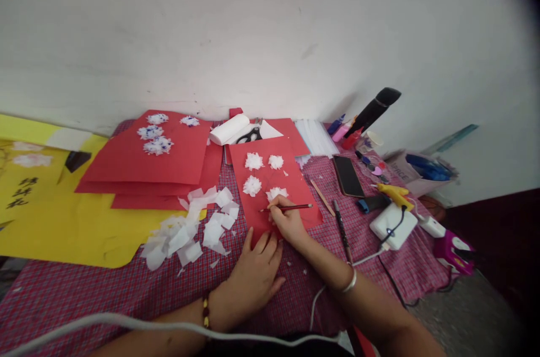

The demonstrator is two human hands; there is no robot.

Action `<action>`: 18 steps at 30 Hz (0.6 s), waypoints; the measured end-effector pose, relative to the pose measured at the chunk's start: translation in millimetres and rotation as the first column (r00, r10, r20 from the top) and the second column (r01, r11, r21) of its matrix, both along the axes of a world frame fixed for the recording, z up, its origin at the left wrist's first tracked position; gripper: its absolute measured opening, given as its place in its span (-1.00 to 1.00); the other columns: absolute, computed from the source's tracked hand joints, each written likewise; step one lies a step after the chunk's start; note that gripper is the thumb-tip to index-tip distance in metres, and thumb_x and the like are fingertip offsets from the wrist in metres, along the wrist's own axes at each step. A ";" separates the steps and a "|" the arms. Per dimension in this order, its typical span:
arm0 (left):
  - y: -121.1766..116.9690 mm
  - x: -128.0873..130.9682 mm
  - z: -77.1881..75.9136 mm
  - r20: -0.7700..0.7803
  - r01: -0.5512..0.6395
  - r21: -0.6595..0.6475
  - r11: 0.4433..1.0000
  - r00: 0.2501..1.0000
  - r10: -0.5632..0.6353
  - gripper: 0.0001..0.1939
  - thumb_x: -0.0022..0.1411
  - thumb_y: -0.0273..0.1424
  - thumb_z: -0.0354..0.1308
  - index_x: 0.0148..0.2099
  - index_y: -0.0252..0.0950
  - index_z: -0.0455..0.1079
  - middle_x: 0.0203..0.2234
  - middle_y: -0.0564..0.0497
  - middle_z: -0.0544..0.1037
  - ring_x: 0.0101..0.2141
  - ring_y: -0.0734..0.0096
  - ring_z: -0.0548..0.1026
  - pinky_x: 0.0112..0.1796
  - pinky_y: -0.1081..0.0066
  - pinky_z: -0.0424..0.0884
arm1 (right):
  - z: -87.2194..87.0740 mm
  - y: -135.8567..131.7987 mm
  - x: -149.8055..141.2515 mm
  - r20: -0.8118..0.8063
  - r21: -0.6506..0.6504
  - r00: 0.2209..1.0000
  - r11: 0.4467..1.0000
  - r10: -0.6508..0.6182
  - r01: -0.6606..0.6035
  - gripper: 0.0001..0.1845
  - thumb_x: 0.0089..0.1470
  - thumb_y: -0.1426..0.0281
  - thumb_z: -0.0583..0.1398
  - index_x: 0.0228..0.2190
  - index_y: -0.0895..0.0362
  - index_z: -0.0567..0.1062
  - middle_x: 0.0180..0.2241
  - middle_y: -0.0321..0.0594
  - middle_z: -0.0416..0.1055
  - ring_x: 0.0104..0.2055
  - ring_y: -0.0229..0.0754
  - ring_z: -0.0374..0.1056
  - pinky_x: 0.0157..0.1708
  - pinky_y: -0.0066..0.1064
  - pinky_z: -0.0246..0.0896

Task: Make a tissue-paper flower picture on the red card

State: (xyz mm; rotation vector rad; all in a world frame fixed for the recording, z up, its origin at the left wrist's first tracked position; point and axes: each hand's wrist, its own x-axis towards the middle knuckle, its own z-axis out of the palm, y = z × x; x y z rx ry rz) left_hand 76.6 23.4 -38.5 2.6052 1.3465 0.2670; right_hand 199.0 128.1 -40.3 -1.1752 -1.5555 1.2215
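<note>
A red paper sheet [270, 174] lies in front of me with several white tissue flowers stuck on it. My right hand [291, 222] pinches a dark red pencil [295, 207], its tip near the sheet's left half, below the flowers. The lowest right flower [277, 193] is partly covered by that hand. My left hand [257, 264] rests flat, fingers spread, with its fingertips on the sheet's lower edge. Left of the sheet is a loose heap of cut white paper squares [189, 233].
Red sheets with blue-speckled flowers [139, 160] lie on yellow paper [84, 227] at left. Behind are a paper roll [229, 129] and black scissors [250, 135]. To the right are a phone [348, 176], a marker [342, 230], a yellow glue gun [395, 195] and a white cable [169, 325] nearby.
</note>
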 end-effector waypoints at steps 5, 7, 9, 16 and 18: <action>-1.9 -0.9 1.5 -0.008 0.006 -0.006 1.000 1.000 -0.006 -0.37 0.37 -0.06 -0.11 0.29 -0.40 0.15 0.21 -0.24 0.27 0.20 0.00 0.15 0.21 -0.16 -0.08 | 1.8 0.6 0.9 0.017 0.010 1.000 1.000 -0.026 0.026 -0.92 -0.05 0.45 0.07 -0.53 0.09 0.33 -0.64 -0.41 0.23 -0.60 -0.30 0.13 -0.59 -0.47 0.05; -2.5 -1.3 2.9 -0.010 0.005 -0.011 1.000 1.000 -0.005 -0.37 0.37 -0.06 -0.10 0.29 -0.40 0.15 0.20 -0.24 0.27 0.20 0.00 0.15 0.20 -0.16 -0.08 | 1.3 0.5 1.7 0.015 0.007 0.999 0.999 -0.031 0.031 -0.92 -0.05 0.45 0.06 -0.53 0.09 0.32 -0.64 -0.41 0.23 -0.61 -0.30 0.14 -0.59 -0.47 0.07; -2.6 -1.5 4.1 -0.013 0.004 -0.015 1.000 1.000 -0.004 -0.37 0.36 -0.05 -0.10 0.29 -0.39 0.16 0.20 -0.24 0.27 0.21 0.00 0.14 0.20 -0.16 -0.08 | 0.5 0.3 2.4 0.010 -0.002 1.000 1.000 -0.023 0.023 -0.91 -0.03 0.44 0.05 -0.52 0.08 0.33 -0.64 -0.41 0.24 -0.61 -0.30 0.15 -0.59 -0.47 0.09; -1.1 -0.6 4.2 -0.012 -0.004 -0.017 1.000 1.000 0.003 -0.37 0.36 -0.06 -0.09 0.29 -0.39 0.16 0.20 -0.23 0.27 0.20 0.02 0.14 0.21 -0.16 -0.08 | 2.0 -1.1 1.4 0.025 0.003 1.000 1.000 -0.005 0.005 -0.91 -0.03 0.45 0.07 -0.53 0.08 0.33 -0.64 -0.40 0.24 -0.60 -0.29 0.14 -0.58 -0.47 0.08; -1.4 -0.4 3.8 -0.014 -0.003 -0.015 1.000 1.000 0.003 -0.37 0.36 -0.06 -0.09 0.29 -0.40 0.15 0.20 -0.24 0.27 0.20 0.01 0.14 0.21 -0.16 -0.08 | 2.7 -1.0 1.4 0.025 0.004 1.000 1.000 -0.005 0.005 -0.91 -0.04 0.45 0.07 -0.53 0.07 0.33 -0.65 -0.40 0.23 -0.60 -0.29 0.13 -0.59 -0.47 0.07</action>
